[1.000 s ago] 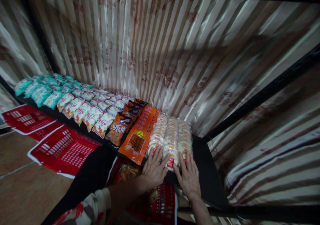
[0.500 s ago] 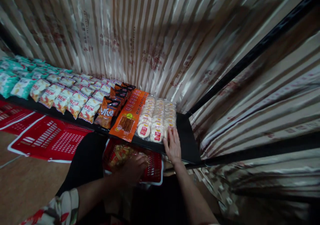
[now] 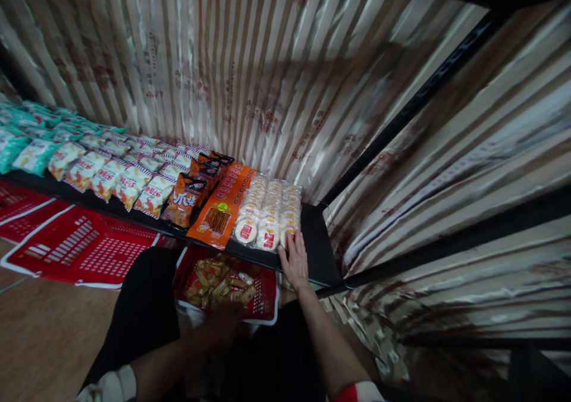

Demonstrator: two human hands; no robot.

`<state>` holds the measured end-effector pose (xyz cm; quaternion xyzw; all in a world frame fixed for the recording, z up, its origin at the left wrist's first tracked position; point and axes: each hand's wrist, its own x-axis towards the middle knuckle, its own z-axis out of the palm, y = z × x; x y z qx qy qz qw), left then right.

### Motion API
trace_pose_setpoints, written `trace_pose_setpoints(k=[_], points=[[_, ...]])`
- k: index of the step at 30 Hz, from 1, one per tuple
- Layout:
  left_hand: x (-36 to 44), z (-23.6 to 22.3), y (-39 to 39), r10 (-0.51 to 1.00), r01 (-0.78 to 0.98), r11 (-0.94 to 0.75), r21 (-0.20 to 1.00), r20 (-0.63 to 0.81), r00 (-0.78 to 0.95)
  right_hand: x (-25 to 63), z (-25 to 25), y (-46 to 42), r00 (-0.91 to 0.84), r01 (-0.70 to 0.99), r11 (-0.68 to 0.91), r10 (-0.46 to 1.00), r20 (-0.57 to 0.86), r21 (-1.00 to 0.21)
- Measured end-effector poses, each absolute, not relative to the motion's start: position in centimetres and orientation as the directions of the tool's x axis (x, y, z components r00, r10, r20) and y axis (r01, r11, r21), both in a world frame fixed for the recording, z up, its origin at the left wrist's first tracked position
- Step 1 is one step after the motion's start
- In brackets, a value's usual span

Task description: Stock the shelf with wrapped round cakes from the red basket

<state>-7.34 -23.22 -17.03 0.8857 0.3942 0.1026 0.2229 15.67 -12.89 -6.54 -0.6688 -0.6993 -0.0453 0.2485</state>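
Observation:
My right hand (image 3: 295, 263) lies with its fingers stretched out against the front of the right column of round white packets (image 3: 269, 240). These clear-wrapped packets stand in rows on a black shelf (image 3: 317, 253). My left hand (image 3: 228, 323) is dark and smeared at the near edge of a red basket (image 3: 266, 301), so its fingers cannot be made out. Inside the basket lie many small yellowish wrapped snacks (image 3: 218, 280). Directly left of the white packets is a flat orange snack bag (image 3: 218, 217).
Orange-brown bags (image 3: 181, 201), white snack bags (image 3: 156, 194) and teal bags (image 3: 35, 155) fill the shelf to the left. Another red basket (image 3: 96, 247) with white handles sits on the floor. A striped curtain (image 3: 250, 93) hangs behind, and a black post (image 3: 401, 116) slants up at right.
My left hand has drawn back from among the yellowish snacks to the basket's near edge. My right hand stays on the white packets while the view has shifted slightly.

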Motion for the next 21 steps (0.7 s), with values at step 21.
trace_pose_setpoints(k=[21], points=[[-6.0,-5.1,-16.6,0.768,0.741,-0.56,0.371,0.569,0.296,14.4,-7.1,-12.8,0.172,0.953,-0.057,0.912,0.374,-0.299]])
